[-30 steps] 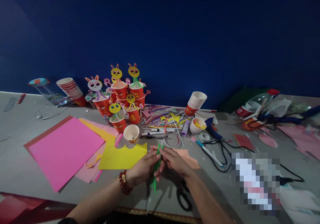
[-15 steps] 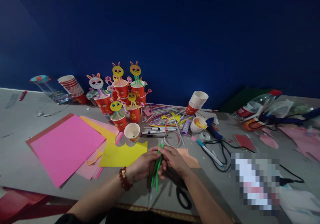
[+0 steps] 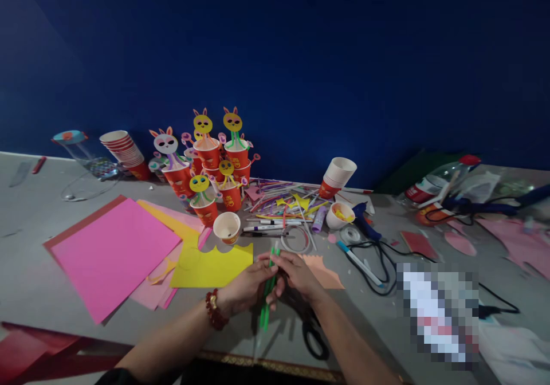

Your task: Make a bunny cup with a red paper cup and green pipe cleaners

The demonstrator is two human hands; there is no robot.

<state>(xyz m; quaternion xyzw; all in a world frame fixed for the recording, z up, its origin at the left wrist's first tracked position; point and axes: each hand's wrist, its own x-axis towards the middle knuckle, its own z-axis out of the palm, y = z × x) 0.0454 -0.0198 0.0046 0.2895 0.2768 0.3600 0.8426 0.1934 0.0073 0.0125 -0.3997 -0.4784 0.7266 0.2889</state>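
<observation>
Close together above the table's front part, my left hand (image 3: 246, 286) and my right hand (image 3: 298, 276) both pinch green straws (image 3: 265, 310). The straws lie side by side, tilted, with their lower ends hanging below my fingers. Where the fingertips meet, the exact grip is partly hidden. Black-handled scissors (image 3: 315, 339) rest under my right wrist, their blades in shadow. Just beyond my left hand lies a yellow paper sheet (image 3: 215, 267) with a scalloped edge. A piece of orange paper (image 3: 324, 271) is beside my right hand.
Red cups with rabbit-faced figures (image 3: 201, 184) stand at the back, near an open paper cup (image 3: 227, 227). Behind my hands are piled colourful straws (image 3: 279, 193) and pens (image 3: 270, 228). Pink sheets (image 3: 116, 253) lie left; a glue gun (image 3: 367, 222) and black cable (image 3: 395, 264) lie right.
The two green straws have come closer together, nearly parallel now. Both hands stay in about the same place, with small finger shifts.
</observation>
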